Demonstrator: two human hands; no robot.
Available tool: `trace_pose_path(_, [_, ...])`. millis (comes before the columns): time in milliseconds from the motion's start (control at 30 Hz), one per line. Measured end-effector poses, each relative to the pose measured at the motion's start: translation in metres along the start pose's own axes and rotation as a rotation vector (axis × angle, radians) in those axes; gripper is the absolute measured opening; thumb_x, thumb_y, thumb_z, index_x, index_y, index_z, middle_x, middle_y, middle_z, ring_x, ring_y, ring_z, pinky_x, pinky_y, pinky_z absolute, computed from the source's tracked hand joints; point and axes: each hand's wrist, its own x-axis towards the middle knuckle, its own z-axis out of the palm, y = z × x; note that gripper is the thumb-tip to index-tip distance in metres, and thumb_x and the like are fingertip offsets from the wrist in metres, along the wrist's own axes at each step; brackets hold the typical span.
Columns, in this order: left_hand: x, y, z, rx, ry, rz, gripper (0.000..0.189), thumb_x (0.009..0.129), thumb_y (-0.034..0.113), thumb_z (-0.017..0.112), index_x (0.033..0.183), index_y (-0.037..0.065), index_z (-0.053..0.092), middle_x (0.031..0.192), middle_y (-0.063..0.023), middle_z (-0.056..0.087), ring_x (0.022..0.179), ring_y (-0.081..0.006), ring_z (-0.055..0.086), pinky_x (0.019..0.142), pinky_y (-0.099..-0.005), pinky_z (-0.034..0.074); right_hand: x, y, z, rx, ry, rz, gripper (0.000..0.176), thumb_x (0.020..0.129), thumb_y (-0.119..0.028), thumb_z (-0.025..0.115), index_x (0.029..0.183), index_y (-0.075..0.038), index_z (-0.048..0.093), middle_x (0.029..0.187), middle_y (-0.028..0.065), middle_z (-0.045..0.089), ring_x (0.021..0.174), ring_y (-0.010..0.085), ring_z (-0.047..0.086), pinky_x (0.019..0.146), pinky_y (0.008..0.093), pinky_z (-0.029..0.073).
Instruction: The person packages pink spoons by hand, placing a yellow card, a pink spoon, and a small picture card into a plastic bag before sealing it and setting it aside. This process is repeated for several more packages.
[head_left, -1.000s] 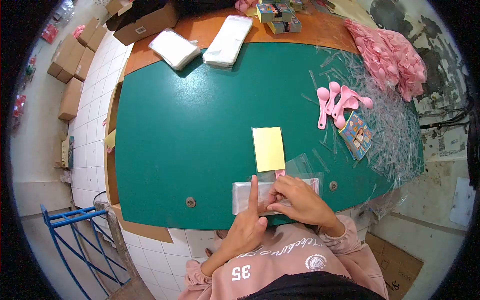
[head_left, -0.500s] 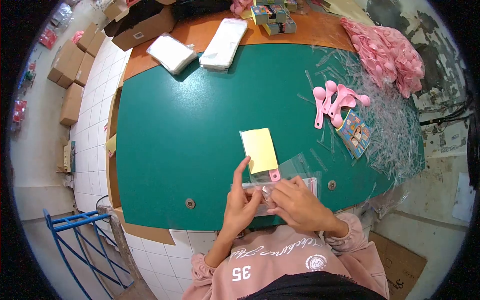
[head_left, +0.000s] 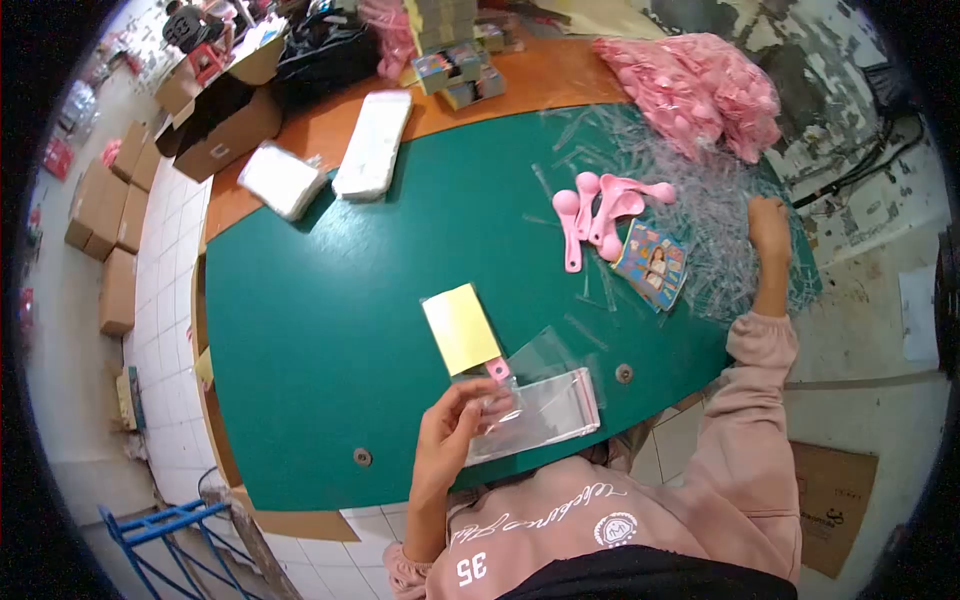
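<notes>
My left hand (head_left: 445,435) is at the table's front edge, its fingers curled on a crumpled part of a clear plastic bag (head_left: 505,405). Just beyond lies a yellow card (head_left: 460,330) in clear film, with the end of a pink spoon handle (head_left: 497,369) sticking out below it. A stack of clear bags (head_left: 548,412) rests beside and partly under this hand. Out to the right, my right hand (head_left: 768,232) is at the pile of thin clear plastic strips (head_left: 715,235). Its fingers are bent closed; what they hold is too small to make out.
Several pink spoons (head_left: 568,225) lie near a stack of printed cards (head_left: 652,265). A big bag of pink spoons (head_left: 700,90) sits at the back right. White packs (head_left: 372,145), card stacks (head_left: 450,68) and an open carton (head_left: 225,135) stand at the back. A blue metal frame (head_left: 165,525) is lower left.
My right hand has left the plastic bag and reached far right to the strip pile. My left hand stays by the bag. The view has turned to the right.
</notes>
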Motion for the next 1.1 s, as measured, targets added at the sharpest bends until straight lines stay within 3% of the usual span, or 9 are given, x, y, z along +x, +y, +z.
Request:
trace_pose_path(67, [-0.002, 0.001, 0.002, 0.024, 0.019, -0.009, 0.024, 0.09, 0.006, 0.041, 0.111, -0.003, 0.051, 0.103, -0.0135, 0.06, 0.094, -0.0166, 0.059, 0.075, -0.0259, 0.048, 0.004, 0.003, -0.003, -0.366, 0.174, 0.048, 0.032, 0.068, -0.001, 0.058, 0.1, 0.0, 0.054, 0.085, 0.0162, 0.055, 0.074, 0.0301, 0.055, 0.07, 0.036, 0.044])
trace_pose_path(133, [-0.006, 0.005, 0.005, 0.019, 0.062, -0.033, 0.023, 0.089, 0.006, 0.043, 0.107, -0.002, 0.056, 0.104, -0.0086, 0.061, 0.088, -0.0104, 0.058, 0.068, -0.0206, 0.045, -0.02, -0.052, 0.035, -0.33, 0.232, -0.082, 0.036, 0.066, -0.001, 0.06, 0.101, -0.001, 0.053, 0.09, 0.0161, 0.054, 0.077, 0.03, 0.055, 0.071, 0.0365, 0.044])
trace_pose_path(167, [-0.006, 0.008, 0.007, 0.027, 0.078, -0.041, 0.023, 0.089, 0.006, 0.043, 0.107, -0.002, 0.056, 0.104, -0.0086, 0.061, 0.088, -0.0104, 0.058, 0.068, -0.0206, 0.045, -0.036, -0.089, 0.058, -0.219, 0.106, -0.086, 0.039, 0.063, -0.003, 0.063, 0.101, -0.002, 0.053, 0.091, 0.016, 0.052, 0.085, 0.0296, 0.053, 0.075, 0.0374, 0.043])
trace_pose_path(233, [-0.006, 0.013, 0.009, 0.043, 0.051, -0.042, 0.024, 0.089, 0.006, 0.044, 0.109, -0.002, 0.055, 0.104, -0.0088, 0.061, 0.085, -0.0096, 0.058, 0.065, -0.0201, 0.044, -0.067, -0.121, 0.102, 0.032, -0.295, -0.384, 0.046, 0.06, -0.005, 0.07, 0.102, -0.005, 0.052, 0.099, 0.0144, 0.046, 0.097, 0.0304, 0.047, 0.078, 0.0375, 0.044])
trace_pose_path(333, [-0.01, 0.017, 0.009, 0.085, 0.032, -0.031, 0.026, 0.09, 0.006, 0.044, 0.112, -0.002, 0.054, 0.104, -0.0104, 0.061, 0.083, -0.0125, 0.061, 0.065, -0.0205, 0.045, -0.102, -0.143, 0.163, 0.242, -0.442, -0.352, 0.047, 0.061, -0.006, 0.072, 0.104, -0.007, 0.051, 0.098, 0.0132, 0.044, 0.091, 0.0297, 0.05, 0.077, 0.0363, 0.045])
trace_pose_path(600, [-0.027, 0.018, 0.001, 0.005, 0.015, -0.13, 0.028, 0.091, 0.007, 0.043, 0.117, -0.003, 0.048, 0.097, -0.0141, 0.063, 0.079, -0.0155, 0.063, 0.065, -0.0216, 0.048, -0.1, -0.144, 0.183, 0.43, -0.489, -0.361, 0.017, 0.071, -0.004, 0.065, 0.086, -0.004, 0.055, 0.094, 0.0111, 0.043, 0.083, 0.0256, 0.052, 0.073, 0.0341, 0.046])
trace_pose_path(900, [-0.031, 0.015, -0.012, -0.129, 0.032, -0.078, 0.03, 0.091, 0.007, 0.043, 0.119, -0.002, 0.043, 0.091, -0.0151, 0.063, 0.077, -0.0178, 0.064, 0.068, -0.025, 0.05, -0.092, -0.139, 0.172, 0.593, -0.593, -0.288, 0.012, 0.075, -0.006, 0.062, 0.086, -0.003, 0.056, 0.098, 0.0111, 0.048, 0.089, 0.023, 0.053, 0.078, 0.031, 0.045])
trace_pose_path(967, [-0.027, 0.006, -0.007, 0.42, 0.17, 0.14, 0.037, 0.085, 0.002, 0.049, 0.12, 0.002, 0.039, 0.086, -0.0114, 0.062, 0.08, -0.0164, 0.062, 0.067, -0.0257, 0.05, -0.093, -0.142, 0.169, 0.626, -0.617, -0.268, 0.012, 0.076, -0.007, 0.062, 0.085, -0.003, 0.056, 0.098, 0.011, 0.048, 0.089, 0.0223, 0.053, 0.078, 0.0305, 0.044])
trace_pose_path(1100, [-0.02, 0.006, -0.005, 0.564, 0.08, 0.208, 0.017, 0.079, -0.005, 0.054, 0.095, -0.002, 0.051, 0.087, -0.0058, 0.056, 0.082, -0.0126, 0.056, 0.072, -0.0238, 0.046, -0.095, -0.145, 0.165, 0.65, -0.654, -0.214, 0.012, 0.077, -0.009, 0.062, 0.084, -0.002, 0.056, 0.099, 0.0106, 0.048, 0.087, 0.0211, 0.053, 0.079, 0.0294, 0.043])
